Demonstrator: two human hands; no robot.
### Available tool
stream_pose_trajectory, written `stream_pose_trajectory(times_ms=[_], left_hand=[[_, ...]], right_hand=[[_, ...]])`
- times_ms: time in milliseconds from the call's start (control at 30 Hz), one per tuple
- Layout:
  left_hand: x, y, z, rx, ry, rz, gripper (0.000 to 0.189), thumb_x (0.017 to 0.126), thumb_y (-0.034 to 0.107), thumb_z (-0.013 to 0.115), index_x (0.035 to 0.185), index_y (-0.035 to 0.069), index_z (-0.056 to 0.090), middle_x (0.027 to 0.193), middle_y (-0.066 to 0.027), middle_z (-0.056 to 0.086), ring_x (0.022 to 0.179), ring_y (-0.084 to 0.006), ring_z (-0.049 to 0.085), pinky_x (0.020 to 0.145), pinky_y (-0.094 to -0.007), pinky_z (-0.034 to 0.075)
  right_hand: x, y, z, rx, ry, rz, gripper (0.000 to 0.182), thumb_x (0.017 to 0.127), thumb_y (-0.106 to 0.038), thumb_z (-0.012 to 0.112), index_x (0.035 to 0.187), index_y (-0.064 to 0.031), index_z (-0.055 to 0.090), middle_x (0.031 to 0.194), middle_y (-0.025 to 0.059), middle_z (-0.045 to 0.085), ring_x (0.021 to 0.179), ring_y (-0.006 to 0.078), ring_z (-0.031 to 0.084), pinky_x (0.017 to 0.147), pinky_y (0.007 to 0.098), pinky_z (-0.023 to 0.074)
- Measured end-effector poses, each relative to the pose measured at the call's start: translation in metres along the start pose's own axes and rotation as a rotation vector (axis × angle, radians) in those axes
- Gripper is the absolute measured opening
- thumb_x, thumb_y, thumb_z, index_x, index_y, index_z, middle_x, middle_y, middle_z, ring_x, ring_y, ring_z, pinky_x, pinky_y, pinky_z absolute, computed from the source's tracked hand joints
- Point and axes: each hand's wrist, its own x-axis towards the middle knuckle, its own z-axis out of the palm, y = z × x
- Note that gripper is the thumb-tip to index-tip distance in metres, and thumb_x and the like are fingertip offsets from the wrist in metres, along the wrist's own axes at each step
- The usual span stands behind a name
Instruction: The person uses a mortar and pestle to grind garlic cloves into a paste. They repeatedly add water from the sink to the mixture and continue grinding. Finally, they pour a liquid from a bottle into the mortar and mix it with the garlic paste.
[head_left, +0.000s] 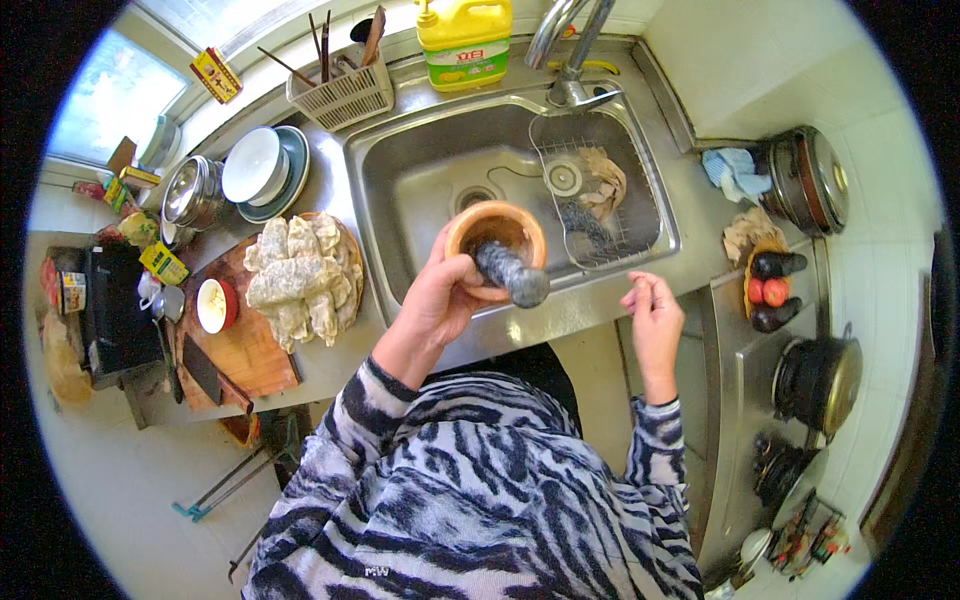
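Note:
My left hand (444, 294) grips a wooden mortar (536, 238) over the near edge of the sink. A dark stone pestle (517, 279) leans out of the mortar's mouth toward me, with my left thumb against it. My right hand (654, 311) is raised to the right of the mortar, at the sink's front rim, its fingers curled; whether anything small lies between them cannot be made out. Left of the sink, a red bowl (229, 300) with pale peeled pieces stands on a wooden cutting board (262, 367), near a cleaver (201, 369).
A wire basket (634, 240) sits in the steel sink (405, 172) under the faucet (574, 82). Left are a heap of greyish wrinkled food (304, 277) and stacked bowls (255, 165). A detergent jug (465, 45) stands behind. Eggplants (776, 264) and a pot (832, 386) are at right.

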Motion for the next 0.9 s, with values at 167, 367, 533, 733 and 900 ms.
stream_pose_trajectory(times_ms=[167, 367, 533, 733, 900], left_hand=[[0.061, 0.006, 0.013, -0.017, 0.088, 0.085, 0.071, 0.069, -0.003, 0.048, 0.139, 0.011, 0.041, 0.127, -0.0121, 0.051, 0.116, -0.0295, 0.058, 0.088, -0.0527, 0.058], [0.115, 0.002, 0.028, -0.011, 0.194, 0.156, 0.069, 0.071, 0.004, 0.052, 0.138, 0.011, 0.044, 0.130, -0.0133, 0.054, 0.115, -0.0355, 0.060, 0.091, -0.0574, 0.054], [0.134, -0.009, 0.032, -0.063, 0.274, 0.233, 0.070, 0.069, 0.003, 0.050, 0.138, 0.011, 0.044, 0.131, -0.0139, 0.054, 0.115, -0.0355, 0.060, 0.090, -0.0562, 0.055], [0.148, -0.006, 0.033, -0.097, 0.249, 0.250, 0.070, 0.071, -0.001, 0.050, 0.139, 0.012, 0.037, 0.132, -0.0124, 0.049, 0.122, -0.0317, 0.055, 0.092, -0.0597, 0.054], [0.159, -0.006, 0.042, -0.079, 0.236, 0.260, 0.070, 0.069, 0.000, 0.049, 0.138, 0.012, 0.039, 0.131, -0.0116, 0.051, 0.121, -0.0306, 0.056, 0.091, -0.0573, 0.056]], right_hand=[[0.142, 0.005, -0.003, -0.339, 0.056, -0.389, 0.022, 0.100, -0.015, 0.055, 0.118, -0.0033, 0.062, 0.098, 0.0113, 0.064, 0.087, 0.0195, 0.062, 0.076, 0.0316, 0.0511], [0.294, 0.014, 0.056, -0.619, 0.090, -0.916, 0.032, 0.094, -0.016, 0.061, 0.123, -0.0073, 0.055, 0.118, 0.0187, 0.058, 0.104, 0.0363, 0.059, 0.087, 0.0462, 0.0497], [0.326, 0.026, 0.065, -0.737, -0.282, -0.701, 0.019, 0.093, -0.018, 0.061, 0.104, -0.0044, 0.055, 0.100, 0.0177, 0.059, 0.088, 0.0392, 0.063, 0.071, 0.0497, 0.0511], [0.341, 0.041, 0.065, -0.570, -0.275, -0.862, 0.008, 0.091, -0.013, 0.060, 0.094, -0.0057, 0.057, 0.085, 0.0155, 0.061, 0.081, 0.0376, 0.062, 0.066, 0.0491, 0.0496], [0.330, 0.042, 0.064, -0.498, -0.251, -0.859, 0.006, 0.091, -0.011, 0.062, 0.094, -0.0059, 0.061, 0.090, 0.0158, 0.065, 0.082, 0.0381, 0.062, 0.068, 0.0461, 0.0489]])
